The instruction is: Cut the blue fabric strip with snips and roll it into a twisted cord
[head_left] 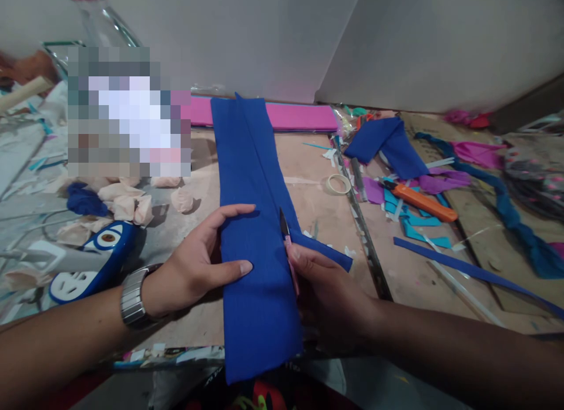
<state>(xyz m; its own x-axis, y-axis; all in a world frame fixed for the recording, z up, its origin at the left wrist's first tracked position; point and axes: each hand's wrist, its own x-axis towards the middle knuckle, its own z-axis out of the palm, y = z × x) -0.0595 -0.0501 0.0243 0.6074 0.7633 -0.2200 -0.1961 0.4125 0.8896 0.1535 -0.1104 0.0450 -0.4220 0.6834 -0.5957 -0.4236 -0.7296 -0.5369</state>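
Observation:
A long folded sheet of blue crepe paper lies lengthwise before me, its near end past the table edge. My left hand grips its left edge, thumb and forefinger on top and the other fingers hidden below. In my right hand is a pair of scissors with dark blades and a pink handle, pointing away from me. The blades are at the paper's right side, where a slit runs up toward the far end. A narrow cut strip sticks out to the right beyond the scissors.
Pink folded paper lies behind. To the right are a tape roll, an orange cutter, more blue paper and a loose blue strip. Crumpled pale paper and a blue-white power strip lie left.

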